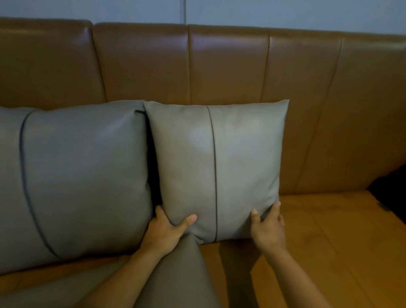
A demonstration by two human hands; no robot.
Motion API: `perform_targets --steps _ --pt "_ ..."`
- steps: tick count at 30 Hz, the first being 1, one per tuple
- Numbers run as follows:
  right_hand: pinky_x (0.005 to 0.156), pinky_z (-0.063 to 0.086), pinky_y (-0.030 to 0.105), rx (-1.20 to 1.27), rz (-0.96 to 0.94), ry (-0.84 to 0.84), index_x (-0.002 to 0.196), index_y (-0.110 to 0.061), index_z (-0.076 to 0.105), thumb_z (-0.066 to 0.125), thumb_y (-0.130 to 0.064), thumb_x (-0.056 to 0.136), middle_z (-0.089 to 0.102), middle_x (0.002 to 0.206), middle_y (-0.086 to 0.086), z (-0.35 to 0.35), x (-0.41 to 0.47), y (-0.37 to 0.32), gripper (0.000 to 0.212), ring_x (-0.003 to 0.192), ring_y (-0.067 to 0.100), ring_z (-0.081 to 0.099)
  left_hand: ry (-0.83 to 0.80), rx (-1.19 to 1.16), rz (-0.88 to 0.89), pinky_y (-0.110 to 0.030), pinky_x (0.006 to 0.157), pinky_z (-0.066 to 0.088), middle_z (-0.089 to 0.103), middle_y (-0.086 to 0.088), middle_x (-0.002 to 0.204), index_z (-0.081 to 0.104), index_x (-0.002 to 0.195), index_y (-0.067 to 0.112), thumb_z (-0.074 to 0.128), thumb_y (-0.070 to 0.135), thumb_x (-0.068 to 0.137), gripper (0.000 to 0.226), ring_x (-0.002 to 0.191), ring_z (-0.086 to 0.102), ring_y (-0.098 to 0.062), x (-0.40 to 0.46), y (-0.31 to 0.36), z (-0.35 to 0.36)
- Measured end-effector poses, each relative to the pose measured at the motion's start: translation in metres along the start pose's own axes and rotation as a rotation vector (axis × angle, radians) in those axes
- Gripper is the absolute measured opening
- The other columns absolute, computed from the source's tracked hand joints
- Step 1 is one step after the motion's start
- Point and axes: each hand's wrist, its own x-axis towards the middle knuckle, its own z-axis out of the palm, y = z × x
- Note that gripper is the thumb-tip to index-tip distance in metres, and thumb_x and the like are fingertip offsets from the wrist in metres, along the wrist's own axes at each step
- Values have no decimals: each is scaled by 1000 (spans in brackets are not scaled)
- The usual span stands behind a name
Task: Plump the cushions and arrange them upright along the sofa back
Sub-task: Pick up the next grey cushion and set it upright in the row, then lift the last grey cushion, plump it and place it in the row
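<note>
Cushion, taupe, seamed (218, 166): upright against sofa back (234, 65), touching a second upright cushion (64, 182). Left hand (166, 229) and right hand (268, 229) each grip a lower corner. Step: seating it. Next, likely: release, then lift the third cushion (179, 285) lying below the grips.

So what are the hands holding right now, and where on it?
The right-hand grey cushion, by its two bottom corners: left hand at one, right hand at the other.
</note>
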Motion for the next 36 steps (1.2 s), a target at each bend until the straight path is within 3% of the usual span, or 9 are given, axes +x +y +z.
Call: perform_targets --steps 3,7,9,12,16,19,24,30,36 --pt "114 36 55 -125 -33 -29 161 -20 11 56 -42 97 26 160 21 18 -50 -13 81 142 42 34 1 240 -13 -43 102 45 48 -14 149 27 149 9 62 78 74 108 132 50 -36 -7 6 -8" --pt "122 21 52 -297 -346 -183 160 -29 20 43 -48 101 20 167 9 46 -145 -47 66 153 33 17 65 504 158 -43 103 43 49 -10 146 38 147 18 40 71 90 78 133 48 -33 -53 -1 -37" --pt "125 4 50 -388 -563 -320 160 -34 22 31 -50 105 17 169 0 64 -191 -60 58 157 23 7 -37 714 285 -38 114 32 46 -4 152 39 150 25 10 67 83 84 140 41 -26 -85 -21 -59" --pt "119 0 56 -575 -837 -316 154 -30 41 14 -55 105 41 161 3 87 -238 -57 61 153 26 28 -153 925 235 -40 123 6 15 3 168 14 158 34 -10 59 72 93 153 14 -22 -122 -48 -88" --pt "122 -2 56 -688 -706 -259 157 -33 32 -3 -65 97 22 168 8 85 -240 -45 76 157 26 12 -57 848 186 -52 122 1 12 1 169 7 157 44 7 66 89 72 154 6 -29 -149 -65 -109" --pt "123 -3 58 -731 -541 -260 160 -43 12 12 -62 101 1 172 0 75 -236 -43 62 157 26 -5 -9 802 150 -54 121 -7 8 1 169 8 158 44 13 72 94 69 155 1 -27 -165 -81 -127" --pt "123 1 59 -695 -314 -243 158 -49 4 14 -70 97 -4 172 0 64 -247 -37 65 157 33 1 64 712 25 -58 120 -9 3 3 169 9 157 46 11 75 92 71 155 -6 -26 -189 -117 -160" --pt "122 1 60 -714 -258 -295 158 -50 -1 11 -72 96 -7 172 -1 64 -248 -43 67 157 33 0 87 500 -200 -69 115 -4 -7 9 169 4 155 53 16 81 89 73 154 -10 -25 -214 -155 -193" --pt "122 2 60 -733 -218 -296 157 -50 -3 7 -72 95 -6 172 -2 76 -238 -44 66 157 33 -1 76 314 -286 -66 118 4 -9 11 168 0 152 56 19 84 86 74 154 -6 -32 -208 -169 -193"
